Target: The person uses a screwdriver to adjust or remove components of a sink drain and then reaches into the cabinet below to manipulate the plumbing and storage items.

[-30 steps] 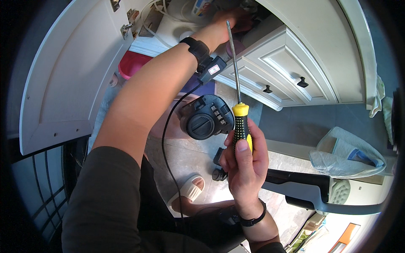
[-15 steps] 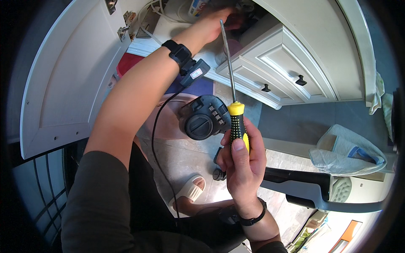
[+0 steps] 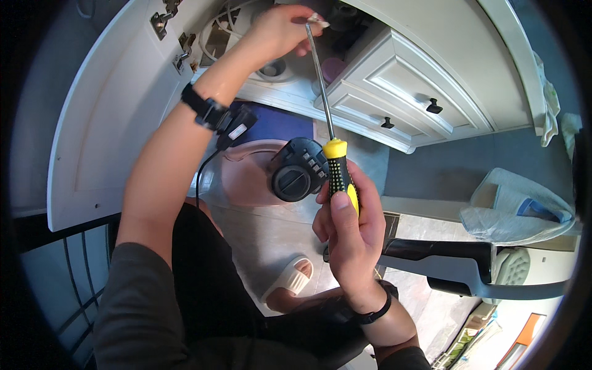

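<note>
My left hand [image 3: 279, 32] reaches to the open cabinet. Its fingers are closed on a small whitish piece [image 3: 318, 21], too small to name. My right hand [image 3: 353, 231] is wrapped round the yellow-and-black handle of a screwdriver [image 3: 339, 169]. The long metal shaft points up and away, and its tip shows just beside the left fingertips. Left of the right hand is a black device part [image 3: 296, 176] with a round slotted cap and metal contacts. Its right edge runs up against my right fingers; I cannot tell whether they hold it too.
An open white cabinet door [image 3: 117, 123] stands at left. White drawers [image 3: 419, 92] with black knobs are at right. Below are a pink basin [image 3: 250, 179] and a blue mat [image 3: 265, 120]. A grey-black appliance [image 3: 444, 268] and a pale cloth [image 3: 518, 206] lie at right.
My left hand has drawn back from deeper in the cabinet and now shows a whitish piece in its fingers. My right hand still grips the screwdriver, shifted slightly up and left. The view has shifted.
</note>
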`<state>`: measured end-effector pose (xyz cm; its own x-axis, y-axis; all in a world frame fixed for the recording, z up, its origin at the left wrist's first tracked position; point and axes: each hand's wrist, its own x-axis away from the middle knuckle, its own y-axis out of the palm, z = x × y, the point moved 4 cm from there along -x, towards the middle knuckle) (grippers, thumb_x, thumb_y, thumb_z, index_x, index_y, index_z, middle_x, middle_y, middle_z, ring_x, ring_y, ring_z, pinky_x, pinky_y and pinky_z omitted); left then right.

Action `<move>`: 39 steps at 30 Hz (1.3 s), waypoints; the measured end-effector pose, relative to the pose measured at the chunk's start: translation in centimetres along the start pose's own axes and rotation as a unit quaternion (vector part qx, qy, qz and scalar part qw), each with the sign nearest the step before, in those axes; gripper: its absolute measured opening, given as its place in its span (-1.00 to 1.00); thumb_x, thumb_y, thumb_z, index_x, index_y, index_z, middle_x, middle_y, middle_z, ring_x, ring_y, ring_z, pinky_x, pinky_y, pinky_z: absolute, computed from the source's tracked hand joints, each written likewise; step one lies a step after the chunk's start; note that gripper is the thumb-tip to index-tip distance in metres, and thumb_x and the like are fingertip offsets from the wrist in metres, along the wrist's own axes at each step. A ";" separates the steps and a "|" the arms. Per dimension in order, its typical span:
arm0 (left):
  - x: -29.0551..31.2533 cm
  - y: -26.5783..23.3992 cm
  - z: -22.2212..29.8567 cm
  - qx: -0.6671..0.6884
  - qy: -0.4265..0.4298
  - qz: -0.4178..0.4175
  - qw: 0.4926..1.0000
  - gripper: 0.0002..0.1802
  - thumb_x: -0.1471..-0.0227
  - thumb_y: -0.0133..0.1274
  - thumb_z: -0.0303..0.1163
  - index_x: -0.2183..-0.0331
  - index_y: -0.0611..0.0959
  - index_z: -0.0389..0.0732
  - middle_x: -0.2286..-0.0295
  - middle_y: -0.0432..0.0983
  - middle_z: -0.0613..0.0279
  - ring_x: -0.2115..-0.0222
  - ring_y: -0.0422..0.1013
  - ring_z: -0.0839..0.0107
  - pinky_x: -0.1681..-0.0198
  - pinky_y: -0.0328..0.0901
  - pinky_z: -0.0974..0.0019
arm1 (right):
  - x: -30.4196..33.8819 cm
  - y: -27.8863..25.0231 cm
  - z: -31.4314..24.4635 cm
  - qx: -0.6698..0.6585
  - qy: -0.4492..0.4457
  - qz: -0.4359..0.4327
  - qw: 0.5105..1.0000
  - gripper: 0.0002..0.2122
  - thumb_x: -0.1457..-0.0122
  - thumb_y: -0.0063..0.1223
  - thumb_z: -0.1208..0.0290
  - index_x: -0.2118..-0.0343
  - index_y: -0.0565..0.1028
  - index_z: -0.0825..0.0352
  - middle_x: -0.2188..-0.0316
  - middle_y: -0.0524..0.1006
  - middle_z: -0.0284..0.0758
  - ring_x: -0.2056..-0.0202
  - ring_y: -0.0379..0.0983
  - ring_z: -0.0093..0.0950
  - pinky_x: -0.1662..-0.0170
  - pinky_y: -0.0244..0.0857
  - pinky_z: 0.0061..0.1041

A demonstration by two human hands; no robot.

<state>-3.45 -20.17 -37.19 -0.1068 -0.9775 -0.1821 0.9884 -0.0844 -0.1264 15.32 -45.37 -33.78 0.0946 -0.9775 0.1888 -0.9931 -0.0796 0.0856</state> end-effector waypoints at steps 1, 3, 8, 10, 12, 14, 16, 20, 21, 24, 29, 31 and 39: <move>1.1 -0.7 0.7 -0.032 0.005 -0.002 0.999 -0.69 -0.22 0.10 -0.31 0.08 0.64 -0.29 0.30 0.63 0.24 0.44 0.51 0.55 0.38 0.44 0.44 | 0.0 0.0 0.0 -0.017 0.000 0.004 1.000 -0.54 -0.40 -0.11 0.37 -0.30 0.18 0.38 0.22 0.43 -0.24 0.55 0.18 -0.71 0.49 0.15 -0.67; 2.9 -1.9 1.1 -0.046 -0.017 -0.009 0.999 -0.69 -0.22 0.08 -0.33 0.06 0.64 -0.28 0.30 0.64 0.26 0.45 0.49 0.57 0.41 0.42 0.46 | -0.2 -0.2 -0.2 -0.034 -0.006 0.011 0.999 -0.55 -0.40 -0.11 0.37 -0.29 0.19 0.38 0.23 0.44 -0.25 0.55 0.18 -0.71 0.49 0.15 -0.67; 9.9 -5.9 2.4 -0.133 -0.077 -0.003 0.988 -0.73 -0.22 0.04 -0.40 0.08 0.64 -0.28 0.31 0.64 0.26 0.48 0.47 0.59 0.46 0.38 0.47 | -1.0 -0.2 -0.6 -0.090 -0.003 0.023 0.996 -0.58 -0.39 -0.07 0.35 -0.24 0.27 0.41 0.29 0.45 -0.32 0.56 0.16 -0.73 0.50 0.14 -0.68; 12.6 -7.1 2.0 -0.143 -0.110 0.008 0.984 -0.76 -0.19 0.07 -0.40 0.13 0.65 -0.29 0.38 0.62 0.28 0.51 0.46 0.60 0.49 0.36 0.48 | -1.5 -0.1 -0.4 -0.107 -0.001 0.010 0.994 -0.61 -0.39 -0.08 0.37 -0.21 0.31 0.41 0.29 0.45 -0.33 0.56 0.16 -0.73 0.51 0.13 -0.68; 14.6 -7.5 1.9 -0.164 -0.162 0.022 0.973 -0.79 -0.16 0.09 -0.43 0.18 0.67 -0.29 0.44 0.60 0.30 0.54 0.45 0.60 0.51 0.34 0.47 | -2.0 0.1 -0.4 -0.115 0.003 0.007 0.993 -0.65 -0.40 -0.10 0.40 -0.18 0.35 0.40 0.30 0.44 -0.34 0.56 0.16 -0.73 0.52 0.13 -0.68; 16.1 -7.5 1.5 -0.162 -0.167 0.016 0.972 -0.80 -0.16 0.08 -0.44 0.18 0.67 -0.29 0.44 0.61 0.30 0.53 0.46 0.60 0.51 0.34 0.47 | -2.4 0.1 -0.2 -0.123 0.012 0.002 0.992 -0.65 -0.39 -0.09 0.40 -0.18 0.36 0.40 0.31 0.44 -0.34 0.56 0.16 -0.73 0.53 0.13 -0.68; 16.9 -7.9 1.3 -0.151 -0.179 0.008 0.972 -0.81 -0.17 0.08 -0.44 0.18 0.67 -0.28 0.41 0.62 0.29 0.51 0.48 0.59 0.50 0.35 0.48 | -2.8 0.2 -0.1 -0.125 0.011 -0.010 0.992 -0.68 -0.39 -0.09 0.40 -0.14 0.38 0.40 0.32 0.44 -0.35 0.56 0.17 -0.73 0.54 0.14 -0.67; 17.3 -8.6 2.2 -0.161 -0.199 0.012 0.967 -0.81 -0.18 0.06 -0.45 0.18 0.67 -0.27 0.40 0.62 0.29 0.51 0.48 0.59 0.49 0.35 0.48 | -3.5 0.8 0.6 -0.159 0.012 -0.011 0.987 -0.68 -0.38 -0.07 0.41 -0.13 0.38 0.41 0.32 0.44 -0.35 0.56 0.18 -0.73 0.55 0.15 -0.66; 17.4 -8.6 2.7 -0.152 -0.203 0.017 0.967 -0.81 -0.19 0.06 -0.44 0.18 0.67 -0.26 0.40 0.62 0.30 0.51 0.48 0.59 0.49 0.35 0.49 | -3.6 0.9 0.7 -0.146 0.013 -0.010 0.989 -0.68 -0.38 -0.06 0.42 -0.13 0.38 0.42 0.33 0.44 -0.35 0.56 0.18 -0.74 0.55 0.15 -0.66; 17.7 -8.5 4.4 -0.153 -0.226 0.022 0.962 -0.81 -0.20 0.05 -0.43 0.17 0.67 -0.24 0.40 0.62 0.31 0.51 0.47 0.60 0.50 0.33 0.49 | -3.5 1.1 0.7 -0.129 0.036 -0.002 0.991 -0.67 -0.38 -0.05 0.42 -0.14 0.36 0.44 0.35 0.45 -0.36 0.58 0.18 -0.75 0.57 0.15 -0.67; 19.2 -8.7 7.1 -0.179 -0.271 0.014 0.946 -0.81 -0.21 0.05 -0.45 0.16 0.67 -0.24 0.40 0.62 0.33 0.51 0.45 0.62 0.50 0.33 0.49 | -1.7 1.8 0.2 -0.137 0.120 0.010 0.983 -0.63 -0.36 -0.05 0.43 -0.18 0.33 0.45 0.38 0.46 -0.37 0.60 0.18 -0.77 0.59 0.12 -0.69; 19.6 -8.9 9.3 -0.184 -0.280 0.013 0.942 -0.81 -0.24 0.05 -0.46 0.13 0.66 -0.27 0.36 0.64 0.29 0.50 0.44 0.62 0.52 0.34 0.51 | -0.8 2.1 -1.1 -0.159 0.153 0.023 0.975 -0.62 -0.35 -0.05 0.44 -0.19 0.32 0.45 0.38 0.46 -0.37 0.60 0.18 -0.77 0.58 0.12 -0.69; 19.6 -6.9 21.1 -0.194 -0.340 -0.009 0.920 -0.80 -0.20 0.04 -0.54 0.13 0.66 -0.28 0.40 0.61 0.34 0.52 0.42 0.66 0.49 0.34 0.53 | 4.9 0.0 -5.3 -0.239 0.243 0.082 0.936 -0.65 -0.33 -0.04 0.46 -0.14 0.38 0.45 0.38 0.49 -0.35 0.60 0.21 -0.71 0.56 0.09 -0.66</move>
<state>-10.05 -42.88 -19.29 0.0999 -0.8831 0.4585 0.8605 -0.1547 -0.4854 16.18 -49.13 -27.63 0.0788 -0.7546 0.6514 -0.8635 0.2749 0.4230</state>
